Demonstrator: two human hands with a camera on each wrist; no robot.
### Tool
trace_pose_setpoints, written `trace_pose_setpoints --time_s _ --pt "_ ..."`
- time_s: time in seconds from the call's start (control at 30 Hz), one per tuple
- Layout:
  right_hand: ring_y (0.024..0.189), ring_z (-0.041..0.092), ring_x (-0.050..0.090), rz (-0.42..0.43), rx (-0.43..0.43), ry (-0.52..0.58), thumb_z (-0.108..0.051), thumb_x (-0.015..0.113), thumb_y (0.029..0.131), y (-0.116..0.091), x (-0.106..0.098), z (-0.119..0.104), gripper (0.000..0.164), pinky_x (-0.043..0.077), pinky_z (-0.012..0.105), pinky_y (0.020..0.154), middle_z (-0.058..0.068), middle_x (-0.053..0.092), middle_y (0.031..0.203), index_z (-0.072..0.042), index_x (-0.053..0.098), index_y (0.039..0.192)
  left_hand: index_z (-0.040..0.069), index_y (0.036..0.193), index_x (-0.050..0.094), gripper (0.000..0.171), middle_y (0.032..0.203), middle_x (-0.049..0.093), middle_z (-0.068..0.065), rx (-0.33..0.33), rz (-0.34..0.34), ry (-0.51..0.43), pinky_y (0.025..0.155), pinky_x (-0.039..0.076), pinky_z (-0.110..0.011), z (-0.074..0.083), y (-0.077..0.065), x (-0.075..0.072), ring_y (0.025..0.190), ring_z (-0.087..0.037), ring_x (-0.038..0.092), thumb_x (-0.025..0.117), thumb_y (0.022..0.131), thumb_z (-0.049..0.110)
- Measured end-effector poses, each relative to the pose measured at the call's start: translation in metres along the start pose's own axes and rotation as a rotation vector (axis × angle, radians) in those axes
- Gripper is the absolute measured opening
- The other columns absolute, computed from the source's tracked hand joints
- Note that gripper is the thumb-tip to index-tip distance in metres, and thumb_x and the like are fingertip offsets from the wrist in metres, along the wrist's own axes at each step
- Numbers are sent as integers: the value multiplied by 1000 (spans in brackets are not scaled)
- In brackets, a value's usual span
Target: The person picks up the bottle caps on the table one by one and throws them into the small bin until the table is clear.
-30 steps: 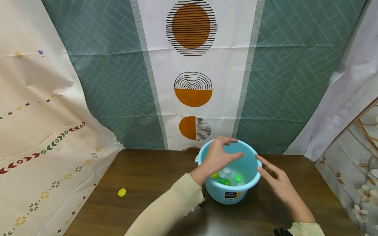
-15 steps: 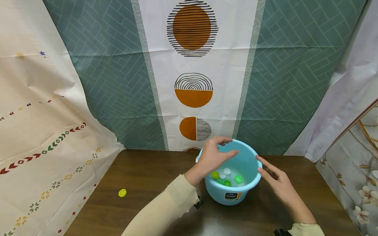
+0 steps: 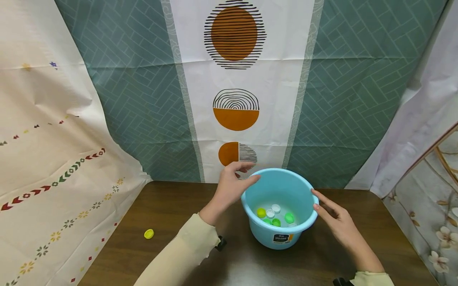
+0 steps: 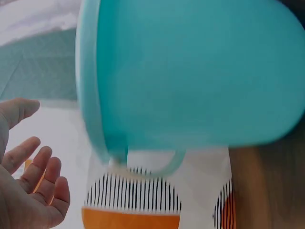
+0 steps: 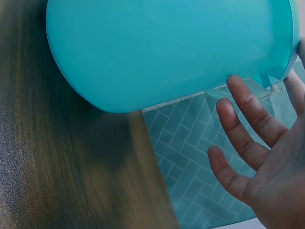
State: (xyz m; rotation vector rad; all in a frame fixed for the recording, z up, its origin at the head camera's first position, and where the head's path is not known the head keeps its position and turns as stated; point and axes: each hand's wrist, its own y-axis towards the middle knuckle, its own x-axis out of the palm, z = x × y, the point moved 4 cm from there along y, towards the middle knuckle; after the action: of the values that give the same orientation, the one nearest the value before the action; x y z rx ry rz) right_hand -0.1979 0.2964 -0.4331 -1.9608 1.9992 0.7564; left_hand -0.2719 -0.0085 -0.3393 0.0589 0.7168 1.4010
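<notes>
A light blue bucket (image 3: 279, 198) stands upright on the dark wooden table. Inside it lie several bottle caps: a yellow cap (image 3: 261, 213), white caps (image 3: 275, 208) and green caps (image 3: 289, 217). My left hand (image 3: 229, 188) hovers just left of the bucket's rim, fingers loosely bent, holding nothing; the left wrist view shows the same hand (image 4: 33, 181) apart from the bucket wall. With fairly straight fingertips and thumb, my right hand (image 3: 338, 222) touches the rim's right side. In the right wrist view its fingers (image 5: 250, 109) are spread beside the bucket. Another yellow cap (image 3: 148, 234) lies on the table's left.
The brown table (image 3: 186, 206) extends on both sides of the bucket. A patterned cloth (image 3: 143, 99) hangs behind its back edge, with a cream cloth (image 3: 64, 167) on the left and a floral cloth (image 3: 436, 222) on the right.
My left hand has moved left, from above the bucket to outside its left rim, uncovering more of the caps. The right hand and bucket stay in place.
</notes>
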Motion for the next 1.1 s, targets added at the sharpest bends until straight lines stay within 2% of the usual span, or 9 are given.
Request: trace_pose_setpoints --time_s 0.2,0.4,0.6,0.77,0.9,1.03,1.1 --pt "112 -2 51 -4 5 -4 -34 49 97 0 0 0 46 46 15 81 2 45 144 -37 38 141 29 110 66 37 103 63 11 -39 73 71 82 47 -38 -16 -6 -34 97 -12 55 72 78 46" --pt "112 -1 52 -8 -2 9 -32 49 97 0 0 -1 46 47 15 81 3 45 144 -36 38 141 29 109 67 39 102 66 11 -71 148 108 81 50 -38 -38 -20 -74 95 -12 58 77 74 41" --pt "108 -1 55 9 -22 31 -30 50 97 0 -1 -2 46 47 14 81 4 46 142 -33 40 141 30 110 66 41 106 66 7 -166 187 96 77 54 -28 -67 -40 -110 93 -10 61 78 72 42" --pt "109 -3 54 7 -23 38 -30 51 96 0 -2 -2 46 47 14 81 3 46 142 -34 40 141 28 114 64 46 111 65 6 -235 182 171 82 53 -31 -93 -58 -134 101 -11 61 77 73 43" --pt "110 -3 54 7 -21 42 -30 51 96 2 -2 -2 46 47 14 82 1 46 142 -34 41 140 25 119 62 51 114 63 4 -308 165 246 81 52 -33 -111 -73 -153 105 -19 60 75 74 45" --pt "110 -6 53 2 -13 41 -31 51 96 2 -2 -1 46 47 14 82 2 45 143 -34 40 141 21 122 60 58 122 61 -2 -381 113 322 86 52 -41 -131 -87 -171 111 -25 59 74 74 48" --pt "110 -5 54 1 -7 44 -32 51 96 2 -2 -1 46 47 15 82 2 45 143 -35 41 140 17 125 57 64 126 59 -7 -418 62 363 89 50 -45 -141 -94 -178 114 -29 57 74 73 50"
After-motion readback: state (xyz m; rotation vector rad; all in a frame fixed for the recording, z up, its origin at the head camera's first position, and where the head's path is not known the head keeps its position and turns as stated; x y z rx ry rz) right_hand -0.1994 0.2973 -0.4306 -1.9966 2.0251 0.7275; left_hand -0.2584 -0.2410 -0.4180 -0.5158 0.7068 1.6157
